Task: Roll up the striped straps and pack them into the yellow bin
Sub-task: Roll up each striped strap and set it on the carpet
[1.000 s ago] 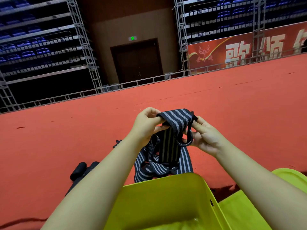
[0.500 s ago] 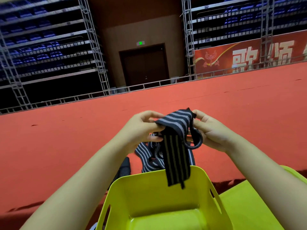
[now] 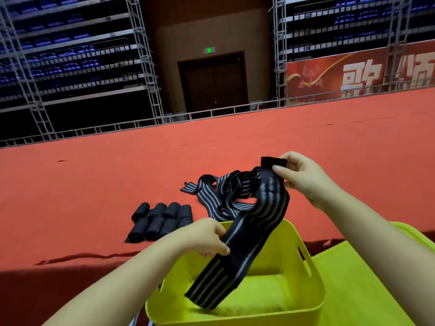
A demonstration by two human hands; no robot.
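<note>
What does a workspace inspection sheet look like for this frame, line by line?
Surface: red carpet, creased along its near edge.
Job's things: one striped strap stretched between both hands above the yellow bin; bin looks empty; loose straps piled on the carpet; rolled straps in rows beside them.
Clutter: yellow lid beside the bin.
Grippers: left hand pinches the strap's middle; right hand pinches its black end.
Cables: nothing seen.
Surroundings: metal scaffolding, dark door, red banner.

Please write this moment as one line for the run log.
left hand: holds strap low | right hand: holds strap top | strap: unrolled, over bin | rolls: on carpet | bin: no straps seen
</note>
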